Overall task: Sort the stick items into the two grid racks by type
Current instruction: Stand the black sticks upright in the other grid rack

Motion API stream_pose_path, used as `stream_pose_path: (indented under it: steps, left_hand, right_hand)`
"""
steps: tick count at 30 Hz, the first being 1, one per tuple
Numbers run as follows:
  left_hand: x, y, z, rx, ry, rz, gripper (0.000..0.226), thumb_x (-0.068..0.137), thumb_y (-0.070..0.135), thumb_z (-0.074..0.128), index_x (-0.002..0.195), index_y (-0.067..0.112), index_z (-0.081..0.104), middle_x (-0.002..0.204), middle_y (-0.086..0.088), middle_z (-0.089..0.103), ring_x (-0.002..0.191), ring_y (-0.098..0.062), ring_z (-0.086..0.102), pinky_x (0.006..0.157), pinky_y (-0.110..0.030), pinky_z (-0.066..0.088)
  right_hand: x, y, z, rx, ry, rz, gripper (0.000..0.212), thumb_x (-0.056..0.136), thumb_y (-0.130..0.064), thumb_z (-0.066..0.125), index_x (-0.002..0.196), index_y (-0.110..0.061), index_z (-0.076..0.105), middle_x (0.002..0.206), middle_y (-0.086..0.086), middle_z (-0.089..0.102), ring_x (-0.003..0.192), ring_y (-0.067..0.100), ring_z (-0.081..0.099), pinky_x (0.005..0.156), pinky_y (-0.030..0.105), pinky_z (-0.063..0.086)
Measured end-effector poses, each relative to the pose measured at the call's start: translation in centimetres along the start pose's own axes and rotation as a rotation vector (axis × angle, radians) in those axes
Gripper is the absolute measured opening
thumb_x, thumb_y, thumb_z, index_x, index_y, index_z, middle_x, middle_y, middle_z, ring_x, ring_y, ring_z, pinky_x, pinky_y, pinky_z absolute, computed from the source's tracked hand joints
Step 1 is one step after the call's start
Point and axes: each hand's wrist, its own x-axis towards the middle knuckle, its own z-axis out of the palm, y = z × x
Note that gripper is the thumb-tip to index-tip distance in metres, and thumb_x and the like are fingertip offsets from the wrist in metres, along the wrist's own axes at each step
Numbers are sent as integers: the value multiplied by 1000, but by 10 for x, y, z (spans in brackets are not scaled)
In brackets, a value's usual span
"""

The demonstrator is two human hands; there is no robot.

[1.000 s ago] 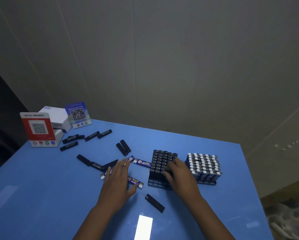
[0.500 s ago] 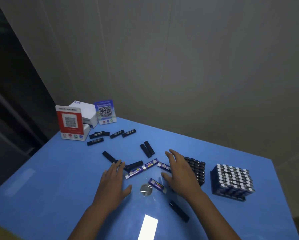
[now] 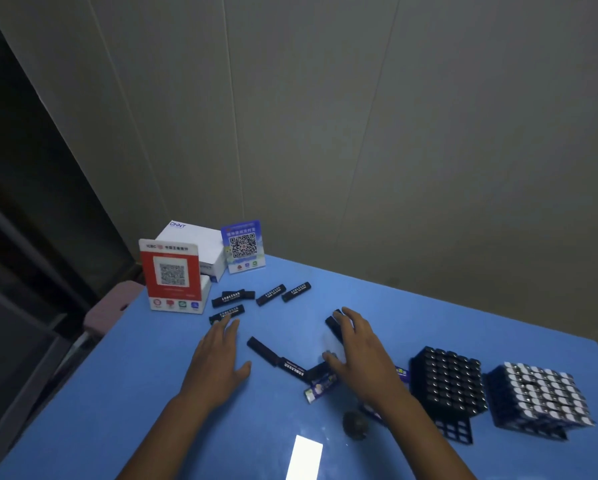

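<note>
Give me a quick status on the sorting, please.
Left hand open, flat on table. Right hand open over loose black sticks. Black rack and white-capped rack look full. Nothing gripped.

Both hands (image 3: 217, 358) flat among black sticks (image 3: 262, 351) on blue table (image 3: 117, 393).

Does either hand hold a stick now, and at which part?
No. The left hand and the right hand lie open and flat over loose sticks, gripping none.
</note>
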Motion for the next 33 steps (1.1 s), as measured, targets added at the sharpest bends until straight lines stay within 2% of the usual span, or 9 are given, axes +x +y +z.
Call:
stream_pose_path:
  steps: [5, 9, 12, 16, 19, 21, 24, 27, 33]
  left_hand:
    - [46, -28, -5, 19, -64, -36, 89, 94, 37, 59, 156, 16, -2, 163, -4, -13, 151, -26, -4, 118, -41, 28]
    - [78, -38, 1, 51, -94, -36, 93, 95, 35, 58, 155, 19, -11, 161, -5, -22, 150, -30, -12, 116, -43, 29]
    - [99, -39, 10, 85, -128, -20, 86, 98, 30, 52, 155, 19, -13, 161, -7, -23, 149, -30, -16, 117, -42, 26]
    - [120, -32, 17, 187, -149, 22, 80, 96, 3, 43, 156, 18, -7, 161, -9, -20, 150, -32, -11, 109, -40, 38]
    - [133, -26, 16, 296, -88, 55, 86, 87, -8, 47, 156, 18, 3, 162, -15, -1, 147, -36, 9, 104, -39, 43]
    - [143, -28, 14, 290, -25, 49, 78, 89, -3, 50, 155, 20, 16, 155, -14, 20, 138, -33, 25, 97, -39, 48]
    - [159, -32, 14, 210, 23, 47, 59, 97, 12, 51, 151, 21, 31, 143, -9, 38, 127, -30, 35, 86, -40, 52]
    - [174, -23, 16, 88, 41, 115, 49, 97, 18, 55, 145, 21, 43, 137, -6, 44, 124, -29, 38, 82, -43, 52]
    - [190, 16, 34, -27, 24, 277, 44, 100, 22, 50, 143, 29, 47, 137, 2, 46, 121, -24, 38, 92, -41, 48]
  right_hand:
    - [24, -13, 18, 33, -7, 56, 68, 95, -40, 60, 153, -21, 29, 161, -5, 21, 147, 14, 25, 115, 29, 34]
    - [33, -14, 22, 49, 0, 95, 65, 96, -39, 59, 151, -22, 30, 159, -7, 21, 145, 12, 27, 112, 27, 37]
    - [39, -7, 23, 47, 12, 117, 62, 96, -37, 60, 150, -20, 34, 157, -5, 25, 142, 13, 31, 110, 26, 39]
    - [43, 1, 25, 44, 24, 144, 59, 96, -36, 60, 147, -20, 36, 154, -6, 28, 140, 12, 33, 107, 24, 41]
    - [44, 6, 27, 34, 32, 154, 57, 96, -36, 59, 146, -21, 37, 150, -8, 30, 137, 11, 34, 101, 19, 40]
    - [44, 9, 29, 35, 26, 159, 56, 95, -35, 59, 145, -22, 36, 148, -9, 30, 136, 10, 34, 99, 17, 38]
    - [42, 12, 29, 42, 22, 164, 57, 95, -34, 60, 146, -23, 35, 146, -10, 31, 134, 9, 34, 98, 16, 38]
    - [40, 18, 30, 51, 17, 172, 56, 94, -33, 60, 144, -24, 35, 142, -11, 32, 131, 9, 36, 96, 17, 41]
    - [35, 33, 22, 70, 63, 207, 53, 94, -29, 64, 140, -24, 40, 139, -12, 35, 127, 8, 39, 92, 16, 40]
